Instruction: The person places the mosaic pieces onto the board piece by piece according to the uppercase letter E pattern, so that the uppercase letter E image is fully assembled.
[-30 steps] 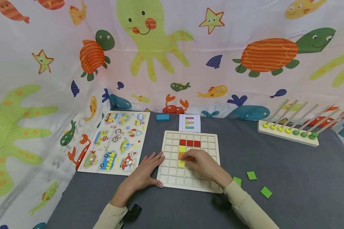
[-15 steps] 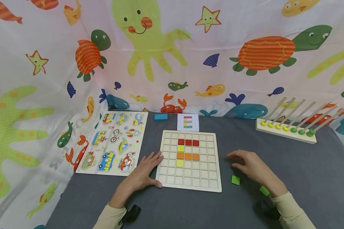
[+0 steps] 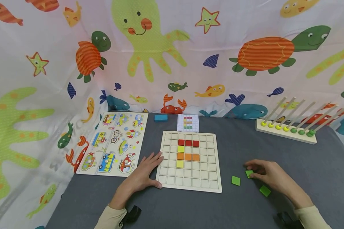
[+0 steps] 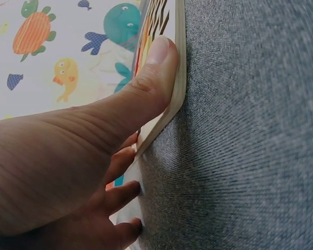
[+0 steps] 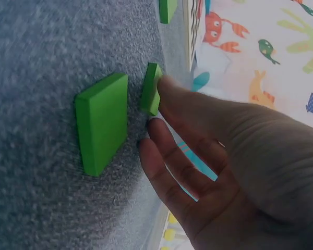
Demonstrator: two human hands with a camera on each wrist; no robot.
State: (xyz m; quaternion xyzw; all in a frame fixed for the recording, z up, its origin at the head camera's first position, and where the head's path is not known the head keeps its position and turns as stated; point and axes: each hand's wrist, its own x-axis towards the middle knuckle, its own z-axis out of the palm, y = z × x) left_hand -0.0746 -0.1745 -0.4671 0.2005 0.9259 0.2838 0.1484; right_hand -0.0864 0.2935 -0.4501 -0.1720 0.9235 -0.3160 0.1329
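The wooden grid board (image 3: 189, 186) lies in the middle of the table, bearing red tiles (image 3: 188, 143), orange tiles (image 3: 188, 156) and two yellow tiles (image 3: 180, 163). My left hand (image 3: 143, 173) rests at the board's left side, fingers spread and fairly straight, thumb touching the near corner, as the left wrist view shows. Right of the board, my right hand (image 3: 270, 175) has thumb and index finger about a green tile (image 5: 151, 89) on the table. Its thumb touches the tile; the index fingertip is hidden in the right wrist view. Two more green tiles (image 3: 235, 180) lie beside it, one nearer (image 5: 101, 125).
Behind the board lies a pattern card (image 3: 188, 123), with a blue block (image 3: 161, 118) to its left. A vehicle puzzle board (image 3: 111, 143) stands at the left. A peg stand with beads (image 3: 286, 131) is at the far right. A sea-animal cloth (image 3: 172, 57) hangs behind.
My right hand has left the board, where two more orange tiles now show, and moved right and nearer to a green tile. The left hand stays at the board's edge.
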